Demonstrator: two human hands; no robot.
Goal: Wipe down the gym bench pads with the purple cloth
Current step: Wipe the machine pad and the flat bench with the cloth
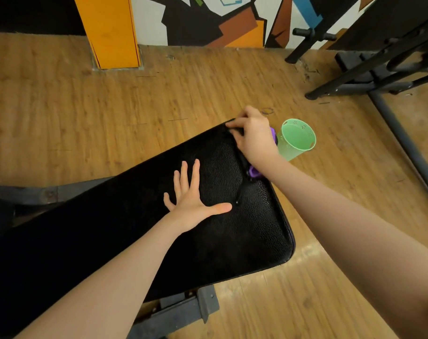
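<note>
The right hand (253, 137) is gripping the purple cloth (253, 170) at the bench pad (134, 228) edge, centre-right; the left hand (192, 200) is lying flat, bracing; best sweeping with even pressure

left hand (194, 204) flat on bench pad (134, 228); right hand (253, 138) grips purple cloth (252, 170)

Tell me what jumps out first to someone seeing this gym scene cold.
Two bare arms reach over a black bench pad: the left hand lies flat with fingers spread mid-pad, and the right hand grips a purple cloth at the pad's far edge. A green cup stands on the wooden floor just beyond.
</note>
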